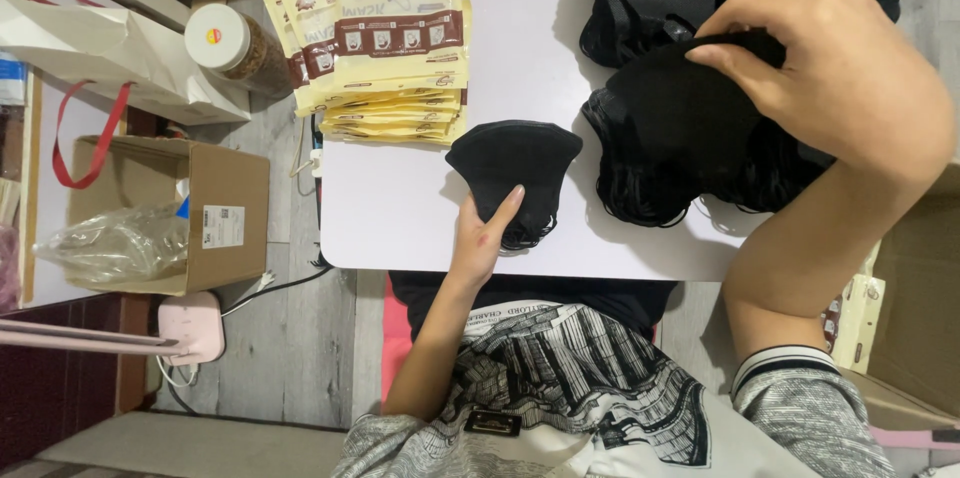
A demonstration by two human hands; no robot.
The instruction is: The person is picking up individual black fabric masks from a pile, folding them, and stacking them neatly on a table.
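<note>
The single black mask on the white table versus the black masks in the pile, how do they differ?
The single black mask lies flat and alone under the left hand; the pile of black masks is heaped and overlapping, with tangled ear loops. The single mask sits near the table's front edge, beside the stack of yellow packets; the pile sits under the right hand, which grips one mask. Both look like the same black folded type.

Single head camera, worn high, looking straight down over white tabletop [400, 208]. Close range: tabletop fills centre, wearer's lap at bottom edge, floor and cardboard box [215, 198] in view on left.
</note>
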